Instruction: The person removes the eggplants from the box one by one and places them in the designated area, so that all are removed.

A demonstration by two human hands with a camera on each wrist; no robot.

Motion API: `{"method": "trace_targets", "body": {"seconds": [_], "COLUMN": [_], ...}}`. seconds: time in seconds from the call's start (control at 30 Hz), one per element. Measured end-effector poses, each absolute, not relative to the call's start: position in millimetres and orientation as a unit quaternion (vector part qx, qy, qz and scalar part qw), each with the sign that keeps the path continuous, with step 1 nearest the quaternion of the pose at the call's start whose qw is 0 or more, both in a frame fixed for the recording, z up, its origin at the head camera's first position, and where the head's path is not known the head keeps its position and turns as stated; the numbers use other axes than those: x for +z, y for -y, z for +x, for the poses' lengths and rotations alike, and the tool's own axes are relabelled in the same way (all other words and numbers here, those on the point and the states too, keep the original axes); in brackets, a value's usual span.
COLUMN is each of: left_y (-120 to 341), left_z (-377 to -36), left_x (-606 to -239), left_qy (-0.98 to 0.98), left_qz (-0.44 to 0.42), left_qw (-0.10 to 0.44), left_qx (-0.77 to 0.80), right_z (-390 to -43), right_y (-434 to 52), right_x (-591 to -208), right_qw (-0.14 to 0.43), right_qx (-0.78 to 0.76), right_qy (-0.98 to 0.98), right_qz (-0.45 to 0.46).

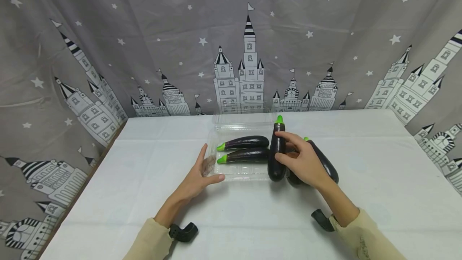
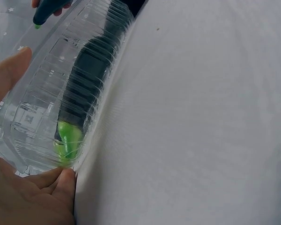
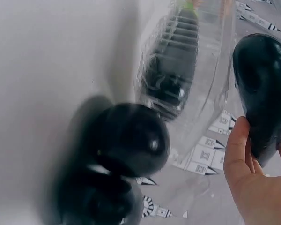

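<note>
My right hand (image 1: pixel 304 161) grips a dark purple eggplant (image 1: pixel 277 153) with a green stem, thumb and fingers on its sides. The held eggplant is raised over the right end of a clear plastic box (image 1: pixel 238 170). Two more eggplants lie side by side in the box, the far one (image 1: pixel 247 142) and the near one (image 1: pixel 245 155), green stems to the left. My left hand (image 1: pixel 196 177) rests against the box's left end with spread fingers; the left wrist view shows its fingertips (image 2: pixel 63 180) touching the base. Right of the box, an eggplant (image 1: pixel 325 161) lies beside another, partly hidden by my right hand.
The box's clear lid (image 1: pixel 243 119) stands open at the far side, against a grey curtain (image 1: pixel 180 31) with castles and stars. A white cloth (image 1: pixel 223 224) covers the table. Black wrist mounts (image 1: pixel 184 232) show near both sleeves.
</note>
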State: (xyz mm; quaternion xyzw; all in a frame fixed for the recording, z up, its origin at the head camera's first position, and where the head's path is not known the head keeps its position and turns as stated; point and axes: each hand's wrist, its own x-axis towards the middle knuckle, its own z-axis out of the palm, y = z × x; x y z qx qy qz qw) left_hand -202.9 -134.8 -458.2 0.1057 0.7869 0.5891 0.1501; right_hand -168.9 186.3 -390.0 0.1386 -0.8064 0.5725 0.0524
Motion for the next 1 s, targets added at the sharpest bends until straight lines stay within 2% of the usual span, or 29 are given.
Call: {"method": "trace_targets", "body": {"seconds": [0.33, 0.7, 1.0], "left_y": [135, 134, 133], "left_z": [-202, -201, -202], "left_x": [-458, -456, -456], "left_qy": [-0.789, -0.787, -0.787], "left_qz": [0.101, 0.097, 0.096], "left_qw": [0.152, 0.156, 0.155], "left_qx": [0.587, 0.589, 0.589], "right_z": [-153, -142, -134], "right_y": [-213, -240, -266], "right_x": [-381, -379, -380], "right_qw": [0.05, 0.064, 0.08], "right_qx": [0.556, 0.547, 0.525], "right_qy": [0.819, 0.818, 0.834], "right_qz": [0.132, 0.162, 0.147]}}
